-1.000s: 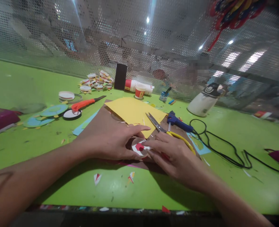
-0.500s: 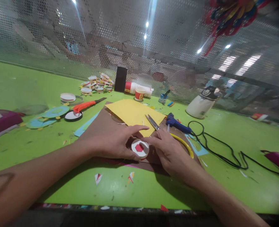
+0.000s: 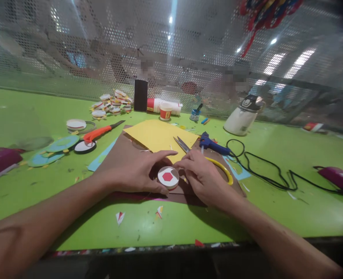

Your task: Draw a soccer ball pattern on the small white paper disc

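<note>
A small round white paper disc point(image 3: 168, 177) with a raised rim and a red hexagon on its face sits between my hands, over brown card point(image 3: 113, 155). My left hand point(image 3: 136, 170) grips it from the left, thumb along its near edge and index finger stretched out above. At the disc's right edge, the fingers of my right hand point(image 3: 202, 174) are bent and pinched together; whatever is between them is too small to make out. Scissors with yellow handles point(image 3: 228, 176) lie beside and partly behind my right hand, blades over a yellow sheet point(image 3: 150, 133).
A blue glue gun point(image 3: 213, 144) with a black cord lies at right, near a white jug point(image 3: 242, 116). At left are an orange-handled knife point(image 3: 97, 133) and blue paper rings point(image 3: 62, 143). A paper cup point(image 3: 166, 111) and a pile of small discs point(image 3: 116, 101) stand behind.
The view has shifted slightly. My right index finger has drawn back off the disc's top, and its fingers are more curled at the edge. The red hexagon now shows more fully.
</note>
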`<state>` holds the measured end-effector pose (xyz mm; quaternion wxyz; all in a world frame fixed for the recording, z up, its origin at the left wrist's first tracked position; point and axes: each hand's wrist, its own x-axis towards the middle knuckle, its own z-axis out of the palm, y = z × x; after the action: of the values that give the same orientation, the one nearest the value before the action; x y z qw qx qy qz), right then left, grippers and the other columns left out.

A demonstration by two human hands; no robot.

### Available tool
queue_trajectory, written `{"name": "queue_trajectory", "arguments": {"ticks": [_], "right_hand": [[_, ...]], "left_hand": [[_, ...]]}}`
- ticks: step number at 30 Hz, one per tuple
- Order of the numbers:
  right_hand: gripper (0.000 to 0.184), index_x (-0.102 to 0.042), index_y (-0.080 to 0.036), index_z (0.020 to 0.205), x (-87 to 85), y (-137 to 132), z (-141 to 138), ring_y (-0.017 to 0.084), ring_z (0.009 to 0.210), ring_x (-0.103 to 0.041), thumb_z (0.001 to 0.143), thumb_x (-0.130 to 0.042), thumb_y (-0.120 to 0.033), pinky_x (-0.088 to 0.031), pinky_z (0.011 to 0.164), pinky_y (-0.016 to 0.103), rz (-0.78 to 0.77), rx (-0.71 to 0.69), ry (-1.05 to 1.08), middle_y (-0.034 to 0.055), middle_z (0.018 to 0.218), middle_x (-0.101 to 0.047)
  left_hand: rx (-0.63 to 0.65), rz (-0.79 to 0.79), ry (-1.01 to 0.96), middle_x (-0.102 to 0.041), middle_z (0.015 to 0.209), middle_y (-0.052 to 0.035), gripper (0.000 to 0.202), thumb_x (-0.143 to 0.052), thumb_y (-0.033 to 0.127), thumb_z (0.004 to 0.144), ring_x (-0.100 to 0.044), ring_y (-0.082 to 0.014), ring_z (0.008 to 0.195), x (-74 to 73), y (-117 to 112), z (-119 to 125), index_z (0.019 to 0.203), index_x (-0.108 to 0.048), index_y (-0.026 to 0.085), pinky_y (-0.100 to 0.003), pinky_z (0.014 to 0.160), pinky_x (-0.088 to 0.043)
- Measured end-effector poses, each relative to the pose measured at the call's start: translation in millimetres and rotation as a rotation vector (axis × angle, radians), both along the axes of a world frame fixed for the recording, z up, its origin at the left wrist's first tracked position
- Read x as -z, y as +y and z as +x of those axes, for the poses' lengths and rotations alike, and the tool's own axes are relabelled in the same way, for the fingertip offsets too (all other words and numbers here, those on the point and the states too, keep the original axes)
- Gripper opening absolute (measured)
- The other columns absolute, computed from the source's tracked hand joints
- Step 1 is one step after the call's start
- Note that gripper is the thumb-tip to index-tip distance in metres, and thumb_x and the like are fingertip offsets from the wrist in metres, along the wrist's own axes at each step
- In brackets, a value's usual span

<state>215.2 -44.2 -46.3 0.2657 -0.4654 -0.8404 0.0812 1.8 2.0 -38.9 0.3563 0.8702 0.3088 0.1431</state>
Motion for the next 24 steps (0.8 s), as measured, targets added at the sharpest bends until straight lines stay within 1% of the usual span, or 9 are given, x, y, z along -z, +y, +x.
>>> {"name": "queue_trajectory", "arguments": {"ticks": [4,9,14,17,19,24], "right_hand": [[0.033,-0.069,-0.012,0.104,-1.1,-1.2,0.0,0.023,0.09,-0.052,0.087,-0.042,-0.003,-0.044,0.079,0.039,0.012,0.013,0.041,0.0112,0.093,-0.057],[0.034,-0.068,-0.012,0.106,-1.8,-2.0,-0.6,0.023,0.09,-0.052,0.087,-0.042,-0.003,-0.045,0.079,0.039,0.005,0.014,0.081,0.0108,0.092,-0.057],[0.031,-0.068,-0.01,0.1,-2.3,-1.2,1.2,0.022,0.089,-0.052,0.087,-0.042,-0.002,-0.044,0.078,0.037,0.021,0.0,0.122,0.0106,0.092,-0.058],[0.03,-0.069,-0.012,0.098,-3.0,-2.5,1.5,0.021,0.087,-0.052,0.087,-0.042,-0.002,-0.043,0.076,0.036,0.001,0.001,0.146,0.0106,0.094,-0.056],[0.031,-0.07,-0.014,0.1,-3.5,-4.1,-0.2,0.021,0.086,-0.05,0.088,-0.043,-0.004,-0.042,0.074,0.035,-0.028,-0.019,0.125,0.0105,0.094,-0.055],[0.032,-0.073,-0.017,0.102,-5.2,-7.6,-7.2,0.023,0.086,-0.045,0.092,-0.044,-0.009,-0.04,0.073,0.036,-0.078,-0.083,-0.003,0.0109,0.091,-0.053]], "left_hand": [[-0.021,0.006,0.014,-0.059,0.133,-0.0103,0.09,-0.077,0.041,0.073,-0.056,-0.0275,0.119,1.3,0.1,-0.4,0.147,-0.029,0.022,-0.043,0.101,-0.044],[-0.039,-0.035,-0.03,-0.062,0.128,-0.0091,0.088,-0.077,0.037,0.074,-0.059,-0.0251,0.114,5.1,1.1,0.9,0.146,-0.029,0.024,-0.042,0.099,-0.046],[-0.033,-0.093,-0.061,-0.062,0.129,-0.0097,0.088,-0.077,0.029,0.073,-0.06,-0.0245,0.114,4.6,0.8,2.0,0.145,-0.028,0.024,-0.043,0.099,-0.046],[-0.032,-0.107,-0.07,-0.062,0.129,-0.0089,0.089,-0.078,0.03,0.073,-0.059,-0.0236,0.115,5.3,0.9,1.8,0.145,-0.028,0.023,-0.041,0.1,-0.046],[-0.035,-0.105,-0.064,-0.062,0.129,-0.0077,0.088,-0.078,0.032,0.073,-0.059,-0.0233,0.116,7.0,1.3,1.4,0.146,-0.027,0.024,-0.041,0.1,-0.046],[-0.021,-0.105,-0.061,-0.062,0.128,-0.006,0.088,-0.076,0.034,0.075,-0.058,-0.0228,0.115,10.4,2.2,1.5,0.147,-0.026,0.027,-0.039,0.099,-0.047]]}}
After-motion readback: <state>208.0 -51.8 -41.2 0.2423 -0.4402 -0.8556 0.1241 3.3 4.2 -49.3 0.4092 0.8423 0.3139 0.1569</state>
